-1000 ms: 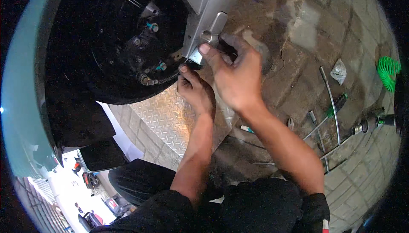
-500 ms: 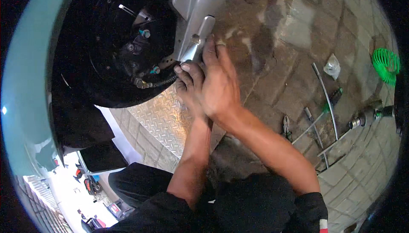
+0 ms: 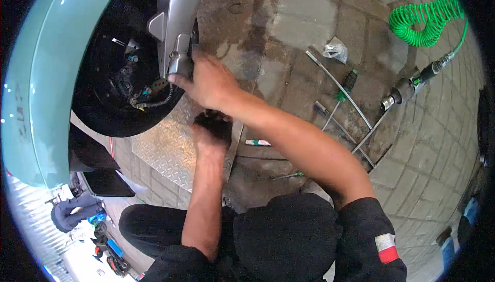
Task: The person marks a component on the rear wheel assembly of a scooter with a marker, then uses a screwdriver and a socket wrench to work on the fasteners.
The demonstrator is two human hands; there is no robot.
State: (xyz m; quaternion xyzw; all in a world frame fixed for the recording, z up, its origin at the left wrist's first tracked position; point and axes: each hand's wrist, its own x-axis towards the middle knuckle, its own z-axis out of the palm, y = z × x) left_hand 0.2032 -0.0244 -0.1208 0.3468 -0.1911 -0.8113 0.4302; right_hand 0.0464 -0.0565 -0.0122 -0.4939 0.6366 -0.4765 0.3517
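Note:
A silver fork leg (image 3: 183,16) runs down beside a black wheel (image 3: 98,112) under a pale green mudguard (image 3: 49,70). My right hand (image 3: 211,83) is wrapped about the silver lower end of this leg, its thumb on the near side and the other fingers mostly hidden behind. Just below, my left hand (image 3: 203,137), smeared by motion, is closed on a dark black piece (image 3: 215,123) whose kind I cannot make out. A black ribbed hose (image 3: 169,96) curves from the wheel hub toward the fork's lower end.
A treaded metal plate (image 3: 165,145) lies under the wheel. On the paving to the right are a green-handled screwdriver (image 3: 348,86), metal rods (image 3: 335,83), a clear plastic bag (image 3: 336,50), an air wrench (image 3: 405,91) with a coiled green hose (image 3: 417,21), and a white marker (image 3: 258,142).
Both hands were together at the fork's lower end; the left has dropped below it with the black piece, while the right stays on the fork. The view has shifted, bringing more tools into sight.

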